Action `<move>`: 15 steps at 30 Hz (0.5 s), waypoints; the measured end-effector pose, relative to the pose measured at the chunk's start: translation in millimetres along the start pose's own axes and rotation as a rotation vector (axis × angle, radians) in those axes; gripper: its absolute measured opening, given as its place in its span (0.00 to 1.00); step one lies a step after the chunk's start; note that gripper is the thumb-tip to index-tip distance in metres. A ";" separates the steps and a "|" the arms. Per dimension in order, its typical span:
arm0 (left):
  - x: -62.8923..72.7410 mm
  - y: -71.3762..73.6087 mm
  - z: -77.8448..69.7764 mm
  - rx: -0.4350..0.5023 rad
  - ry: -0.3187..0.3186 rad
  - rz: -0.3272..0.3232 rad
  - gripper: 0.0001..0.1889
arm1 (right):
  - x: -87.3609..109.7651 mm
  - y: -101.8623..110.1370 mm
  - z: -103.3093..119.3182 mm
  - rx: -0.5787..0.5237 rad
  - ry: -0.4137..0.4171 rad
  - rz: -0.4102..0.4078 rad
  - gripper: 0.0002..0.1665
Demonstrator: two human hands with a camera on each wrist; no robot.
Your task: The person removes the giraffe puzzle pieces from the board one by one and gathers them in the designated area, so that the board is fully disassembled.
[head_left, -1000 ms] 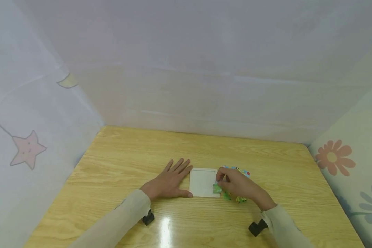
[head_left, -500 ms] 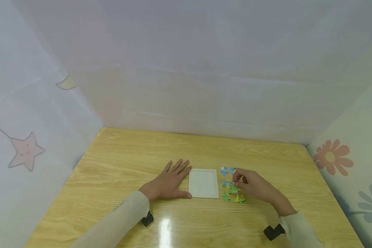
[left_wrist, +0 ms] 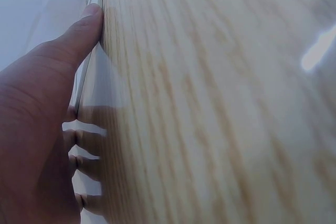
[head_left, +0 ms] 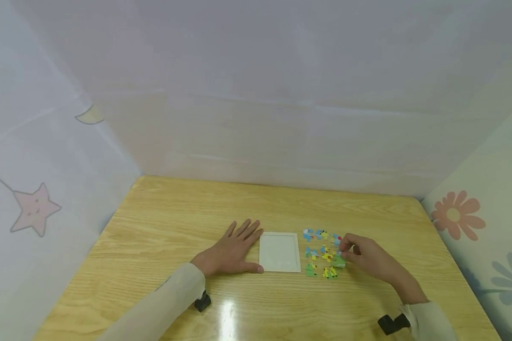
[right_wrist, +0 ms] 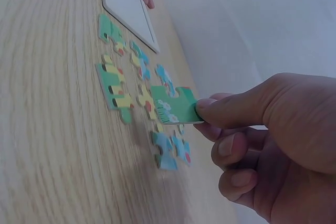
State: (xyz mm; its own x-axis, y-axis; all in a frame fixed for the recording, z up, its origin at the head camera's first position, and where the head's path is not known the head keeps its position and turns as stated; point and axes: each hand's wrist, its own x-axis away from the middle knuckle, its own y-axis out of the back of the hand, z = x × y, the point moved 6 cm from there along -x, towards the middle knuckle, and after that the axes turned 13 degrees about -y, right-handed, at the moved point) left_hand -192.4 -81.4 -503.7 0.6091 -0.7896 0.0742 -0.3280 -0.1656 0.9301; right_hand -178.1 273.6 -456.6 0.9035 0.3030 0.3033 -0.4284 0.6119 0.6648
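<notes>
My right hand (head_left: 371, 258) pinches a green jigsaw puzzle piece (right_wrist: 176, 103) with white flowers between thumb and fingers. It is held above the right side of the loose puzzle pieces (right_wrist: 113, 85), which show green, yellow and blue printing. Spread flat on the table, my left hand (head_left: 228, 249) has straight fingers, its thumb (left_wrist: 84, 30) and index fingertip at the left edge of a white puzzle tray (head_left: 279, 253). The tray's recess is bare. Between tray and right hand, the pieces lie in rough rows with gaps between them.
The wooden table (head_left: 187, 203) backs onto a pale cloth wall (head_left: 256, 142). Cloth also hangs at both sides, with a pink star (head_left: 36, 208) on the left and a red flower (head_left: 454, 215) on the right.
My right hand has moved right with the green puzzle piece, from the tray's right edge across to the far side of the loose pieces, uncovering them. The left hand has stayed put.
</notes>
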 end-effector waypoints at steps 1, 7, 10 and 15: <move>0.2 0.4 -0.2 0.000 -0.001 -0.001 0.57 | 0.8 1.2 -1.0 -0.001 0.005 -0.003 0.03; 1.6 2.0 -0.5 0.007 -0.003 -0.003 0.57 | 4.4 2.9 -8.5 -0.002 0.018 0.008 0.03; 1.2 0.8 0.1 0.012 -0.005 -0.001 0.57 | 6.4 2.7 -14.9 0.013 -0.001 0.005 0.03; -0.1 -1.3 1.2 0.006 -0.005 0.004 0.57 | 8.3 0.7 -24.4 0.037 -0.035 0.004 0.02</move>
State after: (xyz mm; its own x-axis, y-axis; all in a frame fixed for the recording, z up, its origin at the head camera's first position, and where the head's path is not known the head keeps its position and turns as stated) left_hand -192.9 -81.7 -505.3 0.6041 -0.7933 0.0758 -0.3345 -0.1661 0.9276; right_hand -171.3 294.3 -470.3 0.9022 0.2793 0.3287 -0.4314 0.5829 0.6886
